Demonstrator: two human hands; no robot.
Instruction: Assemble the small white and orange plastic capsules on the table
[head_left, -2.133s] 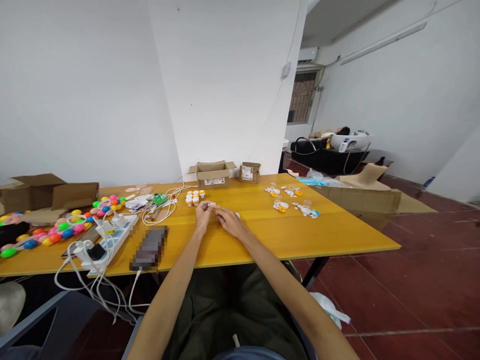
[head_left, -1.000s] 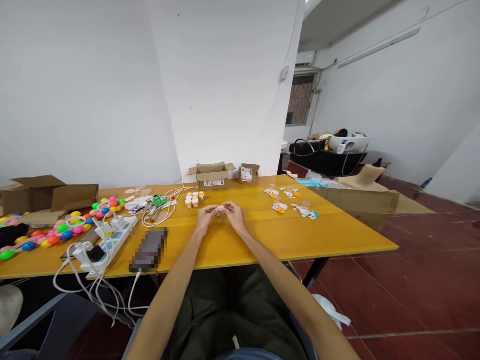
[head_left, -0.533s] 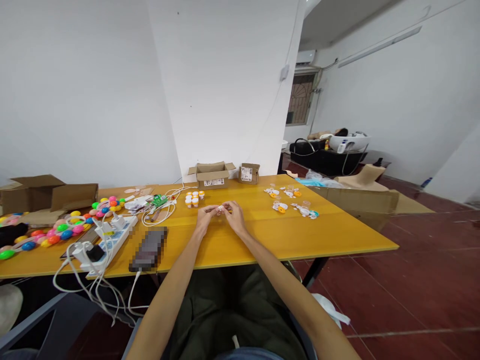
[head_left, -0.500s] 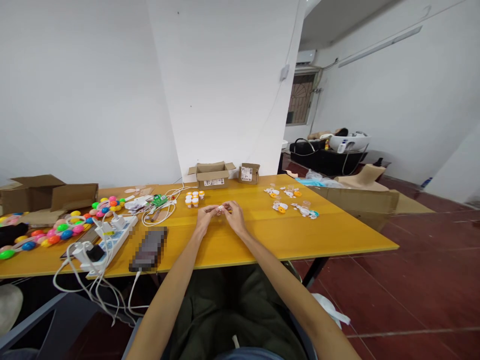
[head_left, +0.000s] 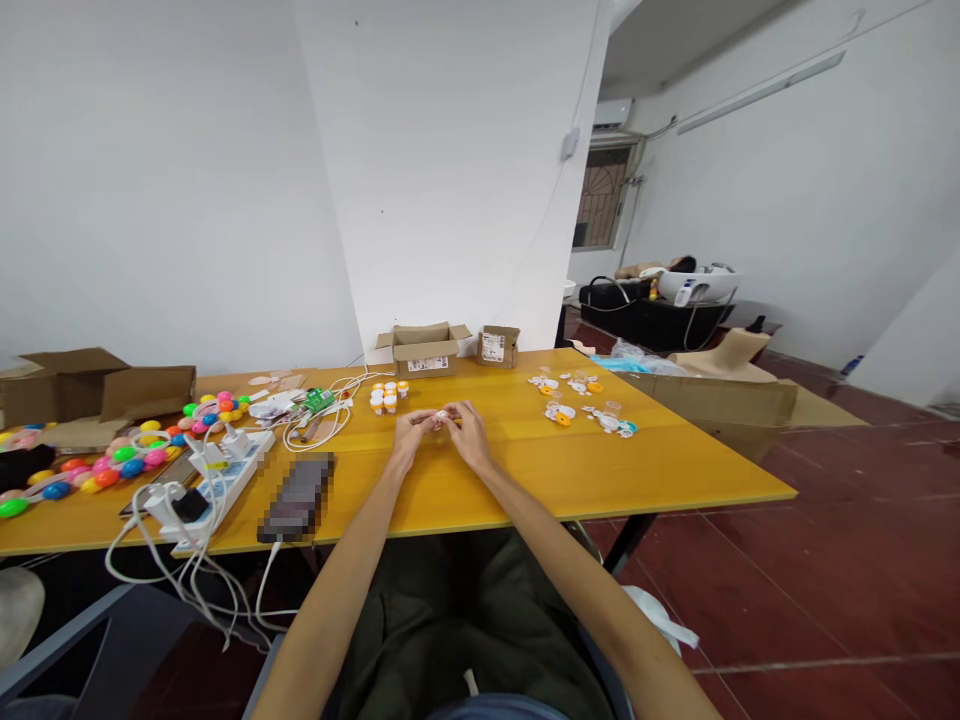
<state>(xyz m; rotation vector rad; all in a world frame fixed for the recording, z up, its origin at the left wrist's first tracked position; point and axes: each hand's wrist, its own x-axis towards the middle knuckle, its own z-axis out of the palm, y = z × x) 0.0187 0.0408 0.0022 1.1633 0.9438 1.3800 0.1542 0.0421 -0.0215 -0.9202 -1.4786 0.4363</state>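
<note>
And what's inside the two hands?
A small white thing peeks out between the left hand and the right hand. The fingers cover the rest, so I can't tell its whole shape.

Head view, forward-down over table, detail perhaps too distant

White walls rise above a red tiled floor, with a barred window behind.

Small white piece mostly hidden between my left hand and right hand; too small to identify. Phone pixelated, details lost. Open carton cut off at left edge.
</note>
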